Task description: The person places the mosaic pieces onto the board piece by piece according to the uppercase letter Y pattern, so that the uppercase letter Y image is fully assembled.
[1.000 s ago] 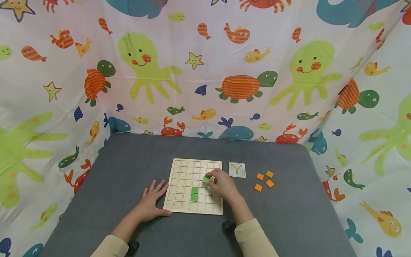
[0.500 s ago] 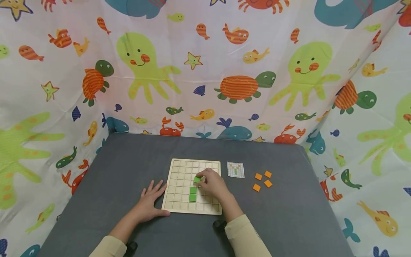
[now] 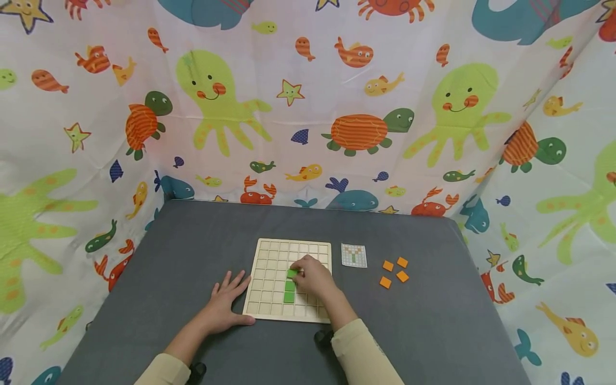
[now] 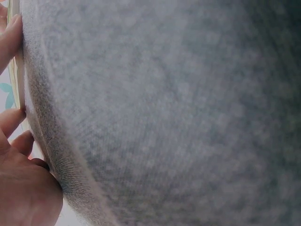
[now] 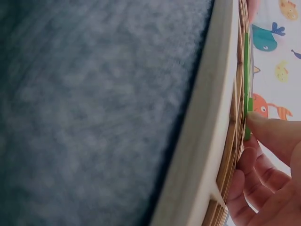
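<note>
In the head view a wooden grid board (image 3: pixel 267 274) lies on the table. My right hand (image 3: pixel 315 278) is over its middle, with thumb and fingers pinching a green square tile (image 3: pixel 291 273). Two more green tiles (image 3: pixel 289 292) sit in a column just below that one. In the right wrist view the thumb (image 5: pixel 265 129) presses on the green tile's (image 5: pixel 249 110) edge, low at the board. My left hand (image 3: pixel 222 303) has its fingers spread and touches the board's left edge and lower left corner. The left wrist view shows fingertips (image 4: pixel 13 40) against the board's side.
Several orange square tiles (image 3: pixel 395 273) lie loose on the grey table (image 3: pixel 433 321), right of the board. Between them and the board is a small pattern card (image 3: pixel 353 255). A sea-animal print cloth (image 3: pixel 313 123) hangs behind and beside the table.
The right hand has carried the green tile leftward across the board, then slightly down, to just above the two green tiles. The left hand has stayed at the board's edge.
</note>
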Available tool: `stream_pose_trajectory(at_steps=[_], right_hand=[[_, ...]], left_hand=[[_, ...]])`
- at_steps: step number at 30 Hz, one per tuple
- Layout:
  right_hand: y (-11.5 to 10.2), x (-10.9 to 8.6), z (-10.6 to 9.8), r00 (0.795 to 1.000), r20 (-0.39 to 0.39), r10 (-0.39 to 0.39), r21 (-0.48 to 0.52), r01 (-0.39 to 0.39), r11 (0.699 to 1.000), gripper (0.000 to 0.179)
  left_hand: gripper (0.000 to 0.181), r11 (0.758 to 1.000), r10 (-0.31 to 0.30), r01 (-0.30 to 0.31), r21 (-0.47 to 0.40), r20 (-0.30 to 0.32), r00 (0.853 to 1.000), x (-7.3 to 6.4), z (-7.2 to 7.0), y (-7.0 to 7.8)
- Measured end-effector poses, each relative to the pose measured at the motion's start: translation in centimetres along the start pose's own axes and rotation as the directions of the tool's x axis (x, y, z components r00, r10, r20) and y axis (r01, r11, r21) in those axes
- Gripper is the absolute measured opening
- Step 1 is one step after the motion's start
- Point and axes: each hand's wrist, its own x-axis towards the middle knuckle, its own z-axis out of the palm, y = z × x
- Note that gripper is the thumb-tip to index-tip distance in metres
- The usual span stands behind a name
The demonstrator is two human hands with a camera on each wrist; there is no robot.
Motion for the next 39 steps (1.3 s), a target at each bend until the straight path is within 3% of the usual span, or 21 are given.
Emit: stream_pose_trajectory(at_steps=[14,23,39], right_hand=[[-0.7,-0.1,-0.2,1.0,0.012,-0.003,-0.033,0.004,0.999,0.023],[-0.3,-0.2,-0.6,1.0,-0.004,0.004,-0.001,-0.004,1.0,0.026],[1.6,-2.8,-4.0,0.985,-0.17,-0.022,0.084,0.036,0.996,0.034]], left_hand=[[0.117,1.0,-0.003,0.003,0.004,-0.004,1.0,0.0,-0.1,0.0],[0.117,1.0,-0.002,0.002,0.006,0.003,1.0,0.1,-0.1,-0.1],[0.116,1.0,-0.001,0.001,-0.008,0.002,1.0,-0.1,0.1,0.0]])
